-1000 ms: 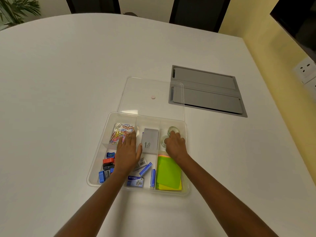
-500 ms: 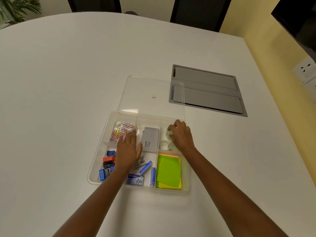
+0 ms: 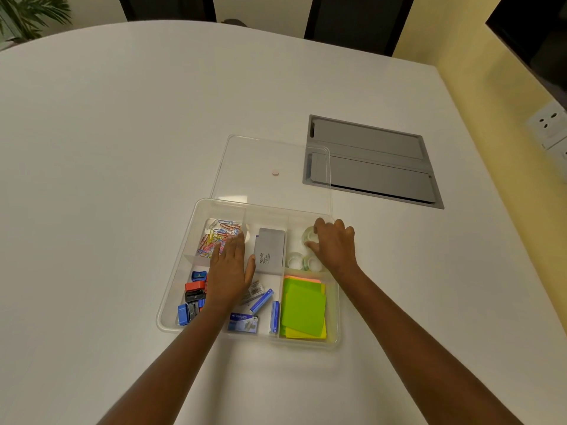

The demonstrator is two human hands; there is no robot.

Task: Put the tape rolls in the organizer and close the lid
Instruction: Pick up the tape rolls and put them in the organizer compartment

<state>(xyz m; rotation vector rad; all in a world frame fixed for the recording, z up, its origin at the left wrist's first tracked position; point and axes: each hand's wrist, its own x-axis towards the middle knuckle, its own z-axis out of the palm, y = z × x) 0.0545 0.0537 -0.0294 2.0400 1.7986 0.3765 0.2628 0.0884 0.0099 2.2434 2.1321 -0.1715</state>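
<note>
The clear organizer (image 3: 176,271) sits open on the white table. Its far right compartment holds three clear tape rolls. My right hand (image 3: 336,245) curls over the far tape roll (image 3: 307,236), index finger behind it and thumb in front. Two more tape rolls (image 3: 294,261) (image 3: 313,264) lie side by side nearer me, partly under my wrist. My left hand (image 3: 230,271) rests flat with fingers spread on the dividers, between the paper clips and the grey box. The clear lid (image 3: 270,161) lies flat on the table just behind the organizer.
Other compartments hold coloured paper clips (image 3: 216,237), a grey box (image 3: 270,251), sharpeners (image 3: 193,297), staple boxes (image 3: 244,322) and green sticky notes (image 3: 303,311). A grey cable hatch (image 3: 371,162) is set into the table, far right of the lid. A yellow wall runs along the right.
My right hand has shifted from over the near tape rolls toward the far right corner of the compartment, uncovering the two near rolls. My left hand has stayed put.
</note>
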